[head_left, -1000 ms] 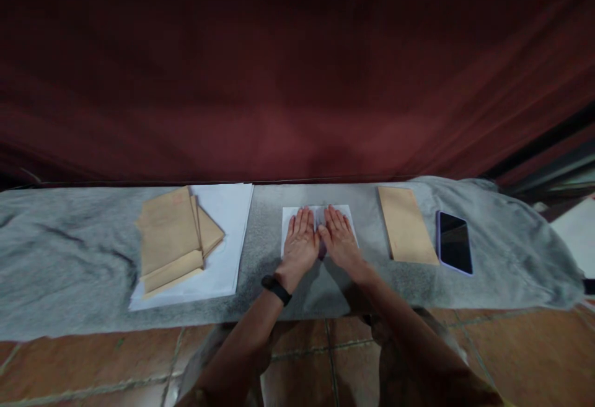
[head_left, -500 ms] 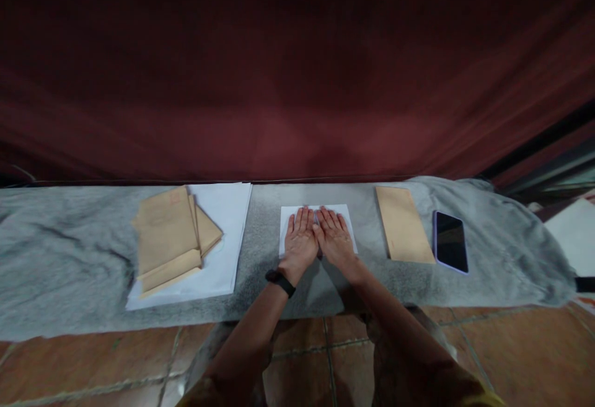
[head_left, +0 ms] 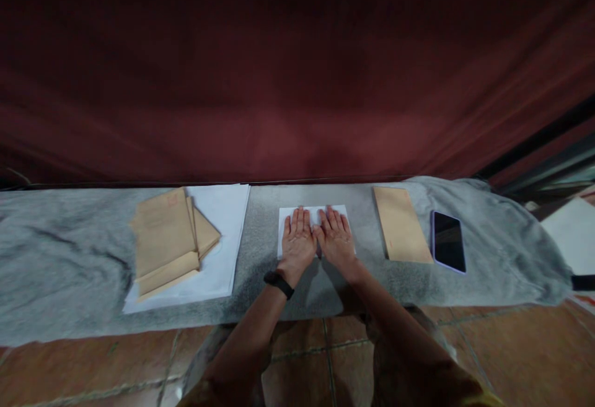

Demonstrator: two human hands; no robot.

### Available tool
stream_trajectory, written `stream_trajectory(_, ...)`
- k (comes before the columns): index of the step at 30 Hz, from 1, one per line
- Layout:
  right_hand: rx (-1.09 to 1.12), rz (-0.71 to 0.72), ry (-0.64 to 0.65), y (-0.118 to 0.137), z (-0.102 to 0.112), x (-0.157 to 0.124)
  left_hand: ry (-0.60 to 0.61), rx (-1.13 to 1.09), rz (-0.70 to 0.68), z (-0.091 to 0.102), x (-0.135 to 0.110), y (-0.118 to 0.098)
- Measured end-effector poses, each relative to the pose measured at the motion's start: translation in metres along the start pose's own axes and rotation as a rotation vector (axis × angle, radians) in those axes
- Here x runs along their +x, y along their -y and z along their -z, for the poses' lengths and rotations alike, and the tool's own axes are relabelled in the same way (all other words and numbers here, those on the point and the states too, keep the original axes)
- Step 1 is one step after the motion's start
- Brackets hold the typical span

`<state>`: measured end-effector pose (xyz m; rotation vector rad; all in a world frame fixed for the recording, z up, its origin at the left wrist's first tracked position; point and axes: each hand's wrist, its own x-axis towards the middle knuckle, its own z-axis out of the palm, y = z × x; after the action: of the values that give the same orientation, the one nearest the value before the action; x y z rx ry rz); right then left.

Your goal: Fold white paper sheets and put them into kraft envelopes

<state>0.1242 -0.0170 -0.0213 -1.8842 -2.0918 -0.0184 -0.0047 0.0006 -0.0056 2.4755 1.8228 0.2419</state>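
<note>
A folded white sheet of paper (head_left: 284, 216) lies on the grey cloth (head_left: 69, 252) in the middle of the bench. My left hand (head_left: 297, 240), with a black band on its wrist, lies flat on the sheet's left half, fingers stretched out. My right hand (head_left: 335, 238) lies flat on the right half, its thumb touching my left hand. Both palms press down on the paper and cover most of it.
A stack of brown envelopes (head_left: 170, 240) rests on white sheets (head_left: 223, 233) to the left. A single brown envelope (head_left: 400, 223) and a dark phone (head_left: 447, 241) lie to the right. A dark red curtain (head_left: 297, 85) hangs behind; tiled floor (head_left: 93, 370) lies below.
My hands have stayed flat on the white paper, drawing slightly closer together. The view has shifted a little.
</note>
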Motion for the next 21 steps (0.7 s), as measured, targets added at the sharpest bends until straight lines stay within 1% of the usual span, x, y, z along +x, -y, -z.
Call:
stream_trajectory(5,-0.028,-0.008,-0.023,-0.005,-0.002,-0.002,-0.032,-0.026,0.006,-0.004,-0.001,0.003)
stream_trajectory(11,-0.033,-0.046,-0.102,-0.013,-0.01,-0.004,-0.096,-0.019,0.035,-0.008,-0.003,0.007)
stream_trajectory(21,-0.041,-0.059,-0.148,-0.02,-0.009,-0.009,-0.106,0.003,0.078,-0.003,-0.007,0.013)
